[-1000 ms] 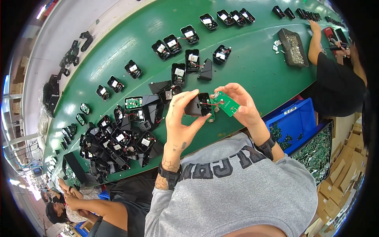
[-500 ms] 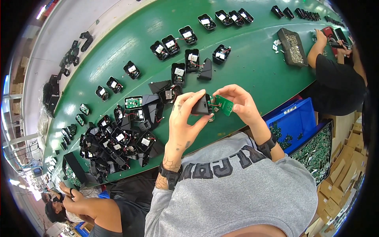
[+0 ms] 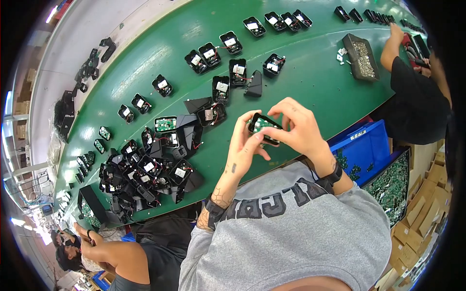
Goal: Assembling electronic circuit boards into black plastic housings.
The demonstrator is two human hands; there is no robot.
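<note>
A small black plastic housing is held above the green bench, its open side facing up. Inside it lies a green circuit board. My left hand grips the housing from the left, with the thumb at its near edge. From the right, my right hand reaches over it. The right thumb presses on the board, and the fingers curl at the far rim. Part of the board is hidden under my thumbs. A bit of green, perhaps another board, shows just below the housing between my hands.
A heap of black housings covers the bench at left; more stand in rows beyond. A tray of small metal parts is at right. A blue bin holds circuit boards. Co-workers sit at both sides.
The housing has turned, so its open side now faces up. The circuit board, which hung by wires beside it in my right hand, now sits inside. My right hand has moved over the housing.
</note>
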